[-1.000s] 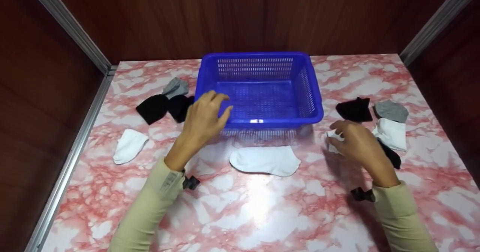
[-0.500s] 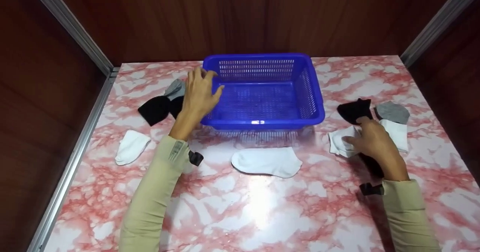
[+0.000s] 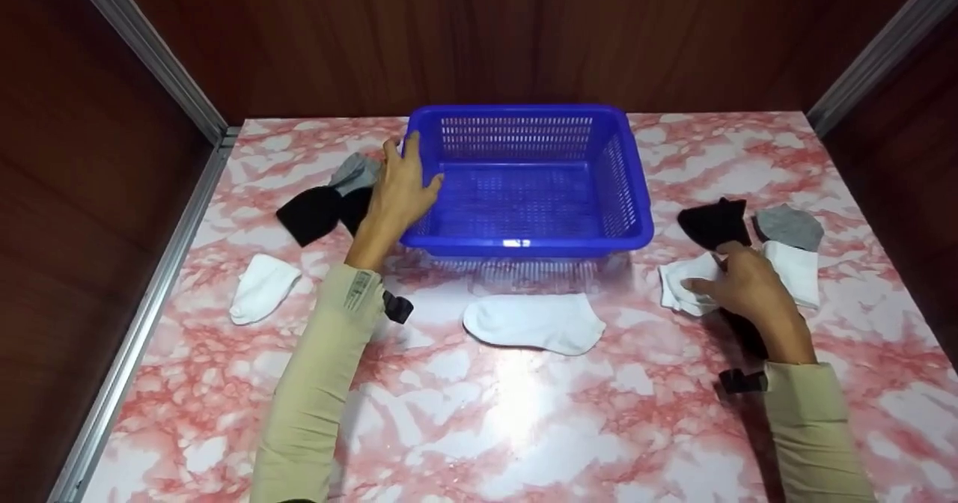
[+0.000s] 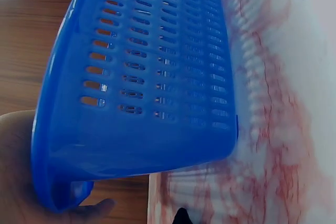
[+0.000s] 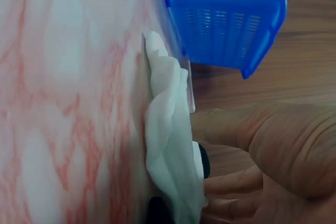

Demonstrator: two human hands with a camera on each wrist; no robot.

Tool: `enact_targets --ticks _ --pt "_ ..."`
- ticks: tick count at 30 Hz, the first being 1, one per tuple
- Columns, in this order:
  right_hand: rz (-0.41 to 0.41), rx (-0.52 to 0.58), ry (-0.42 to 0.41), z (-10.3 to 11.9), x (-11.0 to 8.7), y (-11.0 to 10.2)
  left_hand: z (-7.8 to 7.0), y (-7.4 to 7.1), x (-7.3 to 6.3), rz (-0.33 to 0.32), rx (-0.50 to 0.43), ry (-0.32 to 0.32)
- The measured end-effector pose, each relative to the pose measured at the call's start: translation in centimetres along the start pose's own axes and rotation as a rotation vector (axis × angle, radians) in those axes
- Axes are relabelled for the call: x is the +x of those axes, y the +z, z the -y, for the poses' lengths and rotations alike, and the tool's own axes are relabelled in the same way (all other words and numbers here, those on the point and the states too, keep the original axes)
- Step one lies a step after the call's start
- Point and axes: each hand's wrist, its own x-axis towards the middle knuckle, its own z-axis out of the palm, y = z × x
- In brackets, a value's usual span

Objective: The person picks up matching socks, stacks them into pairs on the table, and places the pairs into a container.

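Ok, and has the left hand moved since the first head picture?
Yes. The left hand has moved forward, nearer to the far table edge, along the left side of the basket.

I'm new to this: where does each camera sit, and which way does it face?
Head: worn on the person's head, facing forward and down at the blue basket, socks and table; left hand, right hand and sleeves show.
Left wrist: worn there, facing the basket's slotted wall close up; part of the left hand shows at lower left.
Right wrist: worn there, facing a white sock close up; thumb and fingers show at right.
Shared: all three show the basket; head and right wrist share the white sock.
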Motion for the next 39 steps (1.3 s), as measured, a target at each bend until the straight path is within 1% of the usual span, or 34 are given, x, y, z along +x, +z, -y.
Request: enact_targets --ticks 5,11,16,22,27,31,34,39 --pt "0.014 -0.020 0.017 0.0 0.1 0.0 -0.1 0.4 0.3 0.021 0.032 -0.003" --pt "0.026 -0.023 0.018 0.2 -0.1 0.2 0.2 0.8 0.3 0.009 0.086 -0.020" --pt "-0.029 -0.019 -0.032 0.4 -0.2 0.4 0.3 0.9 0.5 0.009 0.105 -0.020" --pt "-0.119 0.033 -0.116 1.0 -0.5 0.6 0.3 0.8 0.6 0.015 0.099 -0.020" --pt "-0.157 0.092 -0.159 2.0 -1.3 0.4 0.3 0.8 0.3 0.022 0.087 -0.021" --pt "-0.156 0.127 -0.159 3.2 -2.2 0.0 0.4 0.8 0.1 0.036 0.076 -0.024" --pt "-0.166 0.143 -0.167 4.3 -2.7 -0.3 0.4 0.7 0.2 0.047 0.058 -0.037" --pt "-0.214 0.181 -0.213 6.1 -3.4 -0.5 0.5 0.3 0.5 0.030 0.012 -0.025"
